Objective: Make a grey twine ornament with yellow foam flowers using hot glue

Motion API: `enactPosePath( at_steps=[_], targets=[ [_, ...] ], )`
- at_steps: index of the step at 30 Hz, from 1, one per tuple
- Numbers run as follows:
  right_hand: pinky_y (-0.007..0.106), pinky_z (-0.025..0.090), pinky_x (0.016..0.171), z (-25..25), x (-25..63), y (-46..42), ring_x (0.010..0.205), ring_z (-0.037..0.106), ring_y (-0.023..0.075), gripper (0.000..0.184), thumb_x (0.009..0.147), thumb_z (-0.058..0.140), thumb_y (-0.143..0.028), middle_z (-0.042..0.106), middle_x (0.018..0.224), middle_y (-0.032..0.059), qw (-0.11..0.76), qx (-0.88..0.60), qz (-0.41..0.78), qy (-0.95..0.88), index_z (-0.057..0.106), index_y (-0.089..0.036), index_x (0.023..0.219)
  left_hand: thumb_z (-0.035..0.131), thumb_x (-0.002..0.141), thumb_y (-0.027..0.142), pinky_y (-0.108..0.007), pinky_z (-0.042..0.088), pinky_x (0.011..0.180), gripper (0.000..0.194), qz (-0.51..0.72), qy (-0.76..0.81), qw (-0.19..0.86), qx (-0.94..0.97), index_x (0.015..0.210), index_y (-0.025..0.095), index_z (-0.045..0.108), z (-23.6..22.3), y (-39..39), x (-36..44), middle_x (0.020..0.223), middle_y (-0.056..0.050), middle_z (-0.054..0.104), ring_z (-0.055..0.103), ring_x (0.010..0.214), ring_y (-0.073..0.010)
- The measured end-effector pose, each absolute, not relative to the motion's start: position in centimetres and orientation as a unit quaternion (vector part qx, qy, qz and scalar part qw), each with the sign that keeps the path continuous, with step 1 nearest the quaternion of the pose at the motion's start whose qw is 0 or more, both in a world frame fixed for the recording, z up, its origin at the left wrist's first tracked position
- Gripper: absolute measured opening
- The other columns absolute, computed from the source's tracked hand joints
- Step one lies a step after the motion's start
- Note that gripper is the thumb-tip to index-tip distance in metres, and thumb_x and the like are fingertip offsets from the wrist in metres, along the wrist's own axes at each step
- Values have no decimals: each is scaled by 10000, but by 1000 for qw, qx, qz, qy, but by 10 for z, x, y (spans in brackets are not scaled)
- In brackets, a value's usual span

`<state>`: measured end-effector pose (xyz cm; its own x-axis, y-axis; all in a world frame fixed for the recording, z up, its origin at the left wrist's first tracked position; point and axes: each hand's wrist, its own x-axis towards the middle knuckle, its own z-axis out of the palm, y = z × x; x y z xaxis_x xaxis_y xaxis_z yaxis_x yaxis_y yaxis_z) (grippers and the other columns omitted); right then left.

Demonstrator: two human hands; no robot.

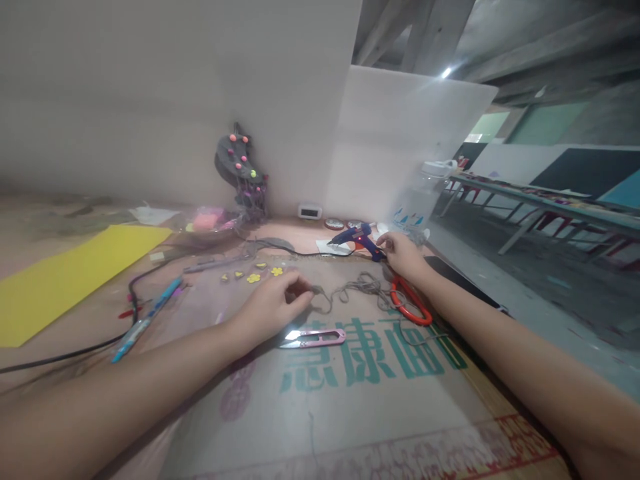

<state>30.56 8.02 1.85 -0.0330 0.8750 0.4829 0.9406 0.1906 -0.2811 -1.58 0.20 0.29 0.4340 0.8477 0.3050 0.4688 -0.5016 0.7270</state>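
My left hand [275,303] is closed in a pinch at the end of a thin grey cord [367,285], whose loose loops lie to the right on the board. Pink-handled thread snips [323,338] rest just below this hand. Small yellow flower pieces [254,277] lie beyond it. My right hand [403,253] has its fingers curled together beside the handle of a blue glue gun [356,235], which shows a small red light. What those fingertips hold, if anything, is hidden. A red loop handle [413,307] lies under the right wrist, with cord around it.
A yellow sheet [75,280], a blue pen [150,317] and a black cable [131,293] lie at left. Behind stand a grey decorated piece [240,163], a small display [309,211] and a clear bottle [427,193]. A printed board [260,427] covers the table.
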Motion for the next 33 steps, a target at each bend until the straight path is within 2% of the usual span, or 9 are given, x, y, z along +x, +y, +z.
enactPosePath(
  at_steps=[7, 13, 17, 19, 21, 24, 28, 30, 33],
  targets=[
    [263, 353, 607, 30, 300, 79, 656, 500, 176, 190, 696, 522, -98, 547, 702, 30, 279, -663, -55, -693, 615, -173, 843, 537, 838, 285, -284, 456, 697, 134, 334, 415, 277, 800, 881, 183, 612, 1, 3, -16, 857, -18, 675, 623, 786, -171],
    [273, 374, 616, 28, 300, 93, 665, 527, 179, 226, 764, 501, -120, 603, 762, 58, 275, -678, -44, -681, 647, -153, 933, 533, 844, 294, -275, 458, 683, 140, 338, 413, 285, 797, 896, 191, 613, -1, 5, -16, 845, -9, 678, 625, 763, -163],
    [285, 409, 649, 26, 300, 99, 710, 570, 188, 298, 860, 507, -297, 647, 856, 98, 271, -669, -31, -691, 650, -120, 1051, 538, 834, 286, -273, 455, 675, 136, 336, 419, 276, 797, 879, 187, 619, 1, 4, -15, 831, -9, 677, 621, 751, -162],
    [280, 422, 654, 27, 298, 100, 715, 588, 189, 354, 836, 567, -397, 663, 847, 94, 255, -655, -14, -712, 666, -124, 1039, 538, 832, 284, -273, 455, 675, 136, 336, 418, 274, 798, 877, 186, 621, 2, 3, -15, 833, -11, 679, 622, 756, -163],
    [274, 432, 651, 27, 293, 101, 720, 602, 195, 389, 758, 664, -433, 678, 838, 85, 236, -642, 2, -730, 676, -133, 1005, 535, 832, 281, -274, 457, 679, 140, 337, 414, 276, 799, 885, 186, 623, 2, 3, -16, 840, -14, 681, 625, 764, -166],
    [285, 445, 645, 26, 281, 105, 747, 620, 223, 399, 681, 734, -379, 698, 868, 103, 228, -642, 8, -732, 668, -125, 982, 536, 831, 286, -279, 461, 681, 143, 339, 411, 279, 799, 881, 184, 622, 3, 2, -16, 840, -18, 682, 626, 768, -171],
    [303, 463, 672, 27, 266, 110, 801, 637, 245, 309, 722, 679, -268, 710, 903, 125, 261, -648, 4, -716, 653, -125, 995, 550, 826, 283, -277, 471, 679, 128, 348, 414, 304, 784, 853, 180, 623, 3, 4, -16, 823, -15, 682, 632, 755, -167],
    [297, 472, 667, 31, 261, 105, 767, 645, 229, 234, 767, 627, -260, 714, 846, 102, 283, -645, 9, -710, 656, -141, 967, 558, 823, 278, -267, 476, 673, 126, 354, 418, 329, 769, 848, 177, 629, 3, 4, -16, 817, -13, 684, 635, 744, -159],
    [279, 475, 612, 41, 253, 84, 620, 632, 191, 189, 823, 568, -323, 681, 654, 52, 311, -642, 31, -700, 657, -161, 861, 578, 815, 288, -259, 477, 657, 136, 356, 431, 352, 750, 829, 168, 640, 5, 5, -16, 791, -13, 683, 632, 725, -155]
  ],
)
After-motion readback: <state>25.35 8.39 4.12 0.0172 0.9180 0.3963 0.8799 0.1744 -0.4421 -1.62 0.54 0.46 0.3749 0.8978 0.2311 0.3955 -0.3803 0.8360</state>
